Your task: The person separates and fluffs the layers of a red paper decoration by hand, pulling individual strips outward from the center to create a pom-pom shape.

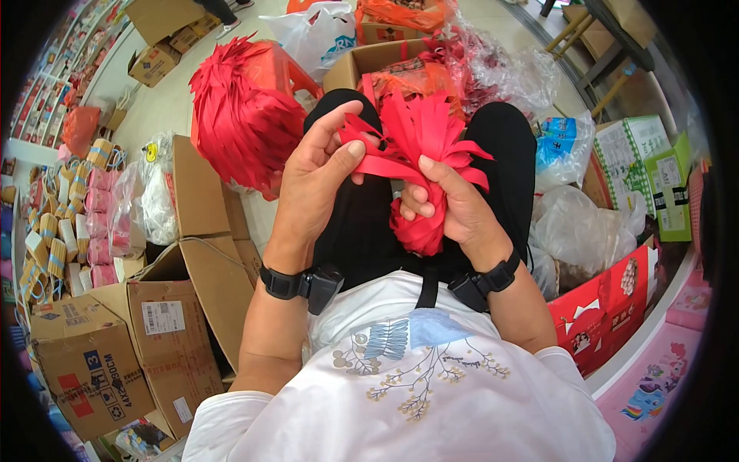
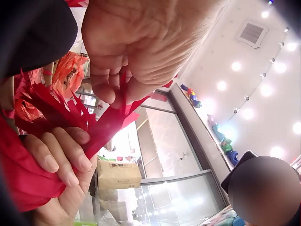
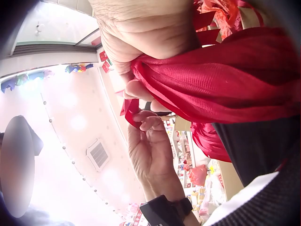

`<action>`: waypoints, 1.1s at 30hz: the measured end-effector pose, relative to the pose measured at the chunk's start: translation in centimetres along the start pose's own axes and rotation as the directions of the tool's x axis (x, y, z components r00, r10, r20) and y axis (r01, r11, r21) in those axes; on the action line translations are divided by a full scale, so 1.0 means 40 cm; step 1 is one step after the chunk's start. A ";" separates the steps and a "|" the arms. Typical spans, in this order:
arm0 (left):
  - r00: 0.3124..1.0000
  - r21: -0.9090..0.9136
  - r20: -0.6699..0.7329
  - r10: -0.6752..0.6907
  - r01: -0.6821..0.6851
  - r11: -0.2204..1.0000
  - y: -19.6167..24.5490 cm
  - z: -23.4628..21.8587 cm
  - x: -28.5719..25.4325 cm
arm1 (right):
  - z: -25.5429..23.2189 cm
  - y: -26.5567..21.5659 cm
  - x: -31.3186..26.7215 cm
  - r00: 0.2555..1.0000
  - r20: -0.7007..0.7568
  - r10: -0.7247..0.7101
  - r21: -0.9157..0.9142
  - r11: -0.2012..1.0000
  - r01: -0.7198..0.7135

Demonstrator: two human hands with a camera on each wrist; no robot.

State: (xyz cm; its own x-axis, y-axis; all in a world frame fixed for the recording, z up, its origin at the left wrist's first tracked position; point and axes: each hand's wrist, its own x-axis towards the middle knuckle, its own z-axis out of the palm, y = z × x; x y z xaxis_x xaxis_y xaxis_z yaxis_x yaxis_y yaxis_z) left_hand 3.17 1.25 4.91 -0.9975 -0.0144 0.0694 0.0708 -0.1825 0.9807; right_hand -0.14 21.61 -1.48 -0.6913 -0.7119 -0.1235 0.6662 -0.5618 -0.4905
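A bundle of red ribbon strips (image 1: 419, 127) stands over the lap, its cut ends fanned out at the top and a rounded mass below. My right hand (image 1: 458, 212) grips the bundle round its middle, thumb on the near side. With thumb and fingers my left hand (image 1: 312, 169) pinches a few ribbon strips (image 1: 381, 166) drawn out to the left. The left wrist view shows those strips running taut from the bundle up to the left fingertips (image 2: 110, 94). In the right wrist view the bundle's smooth folds (image 3: 211, 80) hang from the right hand.
A larger heap of red ribbon (image 1: 242, 115) lies over a red stool (image 1: 281, 73) at the front left. Cardboard boxes (image 1: 165, 346) crowd the left side. Ahead is an open carton (image 1: 342, 73) with plastic bags. A red box (image 1: 604, 308) and bagged goods line the right.
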 end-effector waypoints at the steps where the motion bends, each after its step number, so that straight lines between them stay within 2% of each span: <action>1: 1.000 0.007 -0.001 0.000 0.000 1.000 0.002 0.001 0.000 | 0.000 0.000 0.000 1.000 -0.001 -0.002 -0.005 1.000 0.002; 33: 0.996 -0.068 0.078 -0.042 0.047 0.997 0.005 -0.012 0.000 | -0.002 -0.001 -0.002 1.000 -0.008 -0.001 -0.006 1.000 0.001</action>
State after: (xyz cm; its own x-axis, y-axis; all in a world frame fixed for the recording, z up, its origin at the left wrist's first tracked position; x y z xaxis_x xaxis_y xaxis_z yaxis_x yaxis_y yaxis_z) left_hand 3.18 0.75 5.04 -0.9966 0.0703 0.0421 0.0233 -0.2498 0.9680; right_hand -0.14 21.72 -1.50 -0.6939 -0.7083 -0.1296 0.6641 -0.5600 -0.4954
